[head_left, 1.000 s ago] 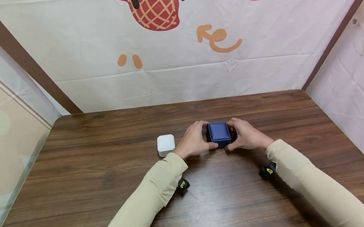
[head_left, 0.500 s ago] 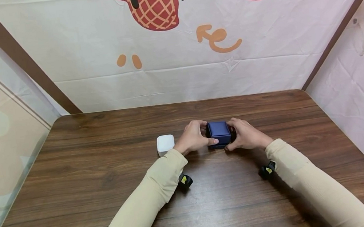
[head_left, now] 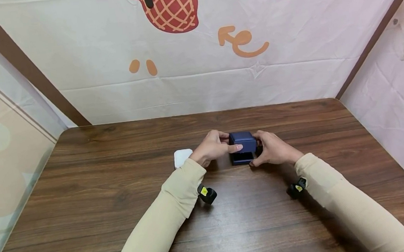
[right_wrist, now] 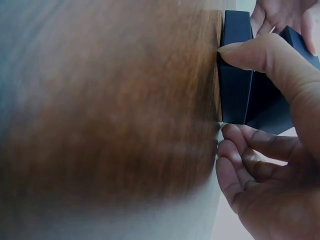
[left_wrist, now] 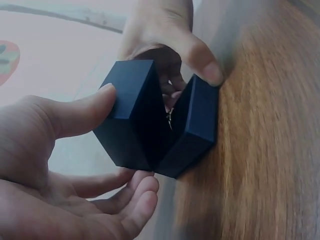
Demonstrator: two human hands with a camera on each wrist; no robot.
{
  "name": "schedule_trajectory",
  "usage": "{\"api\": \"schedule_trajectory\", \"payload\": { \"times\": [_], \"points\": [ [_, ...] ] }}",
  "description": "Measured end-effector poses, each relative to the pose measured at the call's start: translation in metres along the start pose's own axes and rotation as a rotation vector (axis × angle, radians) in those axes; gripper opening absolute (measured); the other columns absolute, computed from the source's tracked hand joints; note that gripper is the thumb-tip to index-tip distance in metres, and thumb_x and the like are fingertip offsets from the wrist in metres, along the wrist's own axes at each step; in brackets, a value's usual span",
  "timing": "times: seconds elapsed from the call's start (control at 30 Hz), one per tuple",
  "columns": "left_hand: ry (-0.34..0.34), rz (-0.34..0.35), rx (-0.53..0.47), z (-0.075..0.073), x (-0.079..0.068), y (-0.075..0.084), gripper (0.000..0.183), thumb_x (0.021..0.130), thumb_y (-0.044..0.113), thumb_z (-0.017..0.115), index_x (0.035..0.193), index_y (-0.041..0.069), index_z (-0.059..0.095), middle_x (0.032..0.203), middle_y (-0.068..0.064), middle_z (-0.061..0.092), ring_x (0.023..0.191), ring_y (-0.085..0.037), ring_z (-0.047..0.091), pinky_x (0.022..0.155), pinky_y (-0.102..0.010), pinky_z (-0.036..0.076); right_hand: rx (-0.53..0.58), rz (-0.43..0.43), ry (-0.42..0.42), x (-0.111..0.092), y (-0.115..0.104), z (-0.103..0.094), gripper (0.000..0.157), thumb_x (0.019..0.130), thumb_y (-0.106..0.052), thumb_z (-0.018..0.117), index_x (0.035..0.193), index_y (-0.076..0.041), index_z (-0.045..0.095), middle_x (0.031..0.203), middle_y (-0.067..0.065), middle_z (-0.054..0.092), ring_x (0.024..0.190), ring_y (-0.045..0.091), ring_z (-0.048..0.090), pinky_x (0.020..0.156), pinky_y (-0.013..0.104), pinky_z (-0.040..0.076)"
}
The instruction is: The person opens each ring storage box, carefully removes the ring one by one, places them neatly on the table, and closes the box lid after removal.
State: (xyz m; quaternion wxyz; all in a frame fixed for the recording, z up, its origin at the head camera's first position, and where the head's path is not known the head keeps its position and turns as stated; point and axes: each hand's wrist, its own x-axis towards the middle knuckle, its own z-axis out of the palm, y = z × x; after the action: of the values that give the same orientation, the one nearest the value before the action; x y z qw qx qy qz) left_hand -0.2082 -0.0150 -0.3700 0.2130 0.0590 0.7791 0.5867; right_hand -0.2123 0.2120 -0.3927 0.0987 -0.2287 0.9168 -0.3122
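Note:
A small dark blue hinged jewelry box stands on the wooden table, its lid (head_left: 243,138) tilted up at the front and its base (head_left: 242,161) on the tabletop. My left hand (head_left: 212,146) grips the lid from the left, thumb on the front face and fingers behind. From the right, my right hand (head_left: 274,150) holds the base, the thumb at its front corner (right_wrist: 235,55). Through the gap in the left wrist view, a small gold-coloured piece (left_wrist: 170,119) shows inside; its full shape is hidden.
A white box (head_left: 182,157) with cut corners stands left of my left hand, partly behind the wrist. The brown wooden table (head_left: 85,202) ends at a printed white cloth (head_left: 198,90) behind it. Cloth also hangs on both sides.
The lid was down one second ago and now tilts up and back, opening a dark gap at the front. My left hand has risen with it. The right hand stays on the base.

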Motion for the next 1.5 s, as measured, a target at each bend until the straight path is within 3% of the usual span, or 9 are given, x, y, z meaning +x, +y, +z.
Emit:
{"api": "schedule_trajectory", "payload": {
  "times": [0.47, 0.57, 0.67, 0.73, 0.83, 1.03, 1.27, 1.37, 1.5],
  "points": [
    [0.006, -0.119, -0.037, -0.003, 0.003, 0.005, 0.065, 0.094, 0.034, 0.074, 0.14, -0.006, 0.052, 0.135, -0.015, 0.057, 0.13, -0.029, 0.049, 0.11, -0.043, 0.038, 0.022, 0.037, -0.017, 0.0, 0.0, 0.0, 0.056, 0.067, -0.014, 0.091, 0.113, 0.003, 0.062, 0.098, 0.012, 0.063, 0.087, 0.024, 0.059, 0.077, 0.038, 0.049],
    [-0.005, -0.128, -0.054, -0.003, 0.005, 0.006, 0.05, 0.096, 0.037, 0.07, 0.123, -0.005, 0.062, 0.106, -0.008, 0.061, 0.111, -0.024, 0.054, 0.103, -0.038, 0.04, 0.025, 0.035, -0.018, 0.0, 0.0, 0.0, 0.058, 0.067, -0.013, 0.091, 0.114, 0.004, 0.062, 0.1, 0.013, 0.064, 0.089, 0.026, 0.059, 0.079, 0.04, 0.049],
    [-0.022, -0.12, -0.071, -0.003, 0.006, 0.006, 0.036, 0.097, 0.037, 0.068, 0.092, 0.001, 0.065, 0.079, -0.002, 0.05, 0.087, -0.02, 0.049, 0.088, -0.034, 0.035, 0.028, 0.041, -0.022, 0.0, 0.0, -0.001, 0.06, 0.068, -0.013, 0.091, 0.116, 0.005, 0.061, 0.102, 0.014, 0.065, 0.091, 0.027, 0.06, 0.082, 0.042, 0.05],
    [-0.03, -0.119, -0.081, -0.003, 0.006, 0.006, 0.04, 0.098, 0.038, 0.068, 0.077, 0.006, 0.059, 0.071, -0.001, 0.044, 0.076, -0.019, 0.043, 0.082, -0.033, 0.03, 0.026, 0.046, -0.026, 0.0, 0.0, -0.001, 0.061, 0.068, -0.014, 0.091, 0.117, 0.006, 0.061, 0.104, 0.015, 0.065, 0.092, 0.027, 0.061, 0.084, 0.043, 0.05],
    [-0.022, -0.122, -0.11, -0.003, 0.008, 0.006, 0.043, 0.098, 0.04, 0.068, 0.07, 0.01, 0.054, 0.068, 0.0, 0.044, 0.071, -0.016, 0.041, 0.081, -0.033, 0.03, 0.013, 0.054, -0.028, 0.0, 0.0, -0.001, 0.06, 0.069, -0.016, 0.091, 0.115, 0.006, 0.061, 0.104, 0.015, 0.065, 0.093, 0.028, 0.06, 0.085, 0.044, 0.05],
    [-0.006, -0.133, -0.151, -0.002, 0.011, 0.005, 0.045, 0.098, 0.044, 0.066, 0.075, 0.008, 0.053, 0.068, 0.0, 0.045, 0.069, -0.015, 0.042, 0.08, -0.032, 0.032, -0.017, 0.028, -0.005, 0.0, -0.001, 0.0, 0.057, 0.067, -0.017, 0.092, 0.112, 0.006, 0.064, 0.103, 0.014, 0.066, 0.093, 0.028, 0.06, 0.085, 0.043, 0.05],
    [0.012, -0.113, -0.097, -0.003, 0.007, 0.003, 0.048, 0.098, 0.048, 0.063, 0.073, 0.009, 0.052, 0.07, 0.0, 0.046, 0.073, -0.016, 0.042, 0.084, -0.035, 0.032, -0.015, 0.016, 0.007, 0.0, -0.002, 0.0, 0.055, 0.065, -0.015, 0.092, 0.109, 0.005, 0.064, 0.101, 0.014, 0.066, 0.091, 0.028, 0.06, 0.084, 0.042, 0.05],
    [0.032, -0.088, -0.045, -0.004, 0.002, 0.002, 0.049, 0.098, 0.049, 0.064, 0.086, 0.002, 0.062, 0.08, -0.001, 0.05, 0.083, -0.018, 0.045, 0.087, -0.036, 0.036, -0.012, 0.017, 0.007, 0.001, -0.003, 0.001, 0.055, 0.065, -0.014, 0.092, 0.109, 0.005, 0.064, 0.101, 0.014, 0.066, 0.091, 0.028, 0.06, 0.084, 0.042, 0.05],
    [0.073, -0.037, 0.043, -0.005, -0.006, 0.001, 0.058, 0.096, 0.044, 0.069, 0.124, -0.005, 0.065, 0.118, -0.01, 0.064, 0.112, -0.022, 0.056, 0.098, -0.039, 0.045, -0.01, 0.025, 0.001, 0.002, -0.003, 0.001, 0.056, 0.066, -0.013, 0.092, 0.11, 0.006, 0.064, 0.102, 0.015, 0.065, 0.092, 0.028, 0.06, 0.085, 0.043, 0.05]
  ]
}}
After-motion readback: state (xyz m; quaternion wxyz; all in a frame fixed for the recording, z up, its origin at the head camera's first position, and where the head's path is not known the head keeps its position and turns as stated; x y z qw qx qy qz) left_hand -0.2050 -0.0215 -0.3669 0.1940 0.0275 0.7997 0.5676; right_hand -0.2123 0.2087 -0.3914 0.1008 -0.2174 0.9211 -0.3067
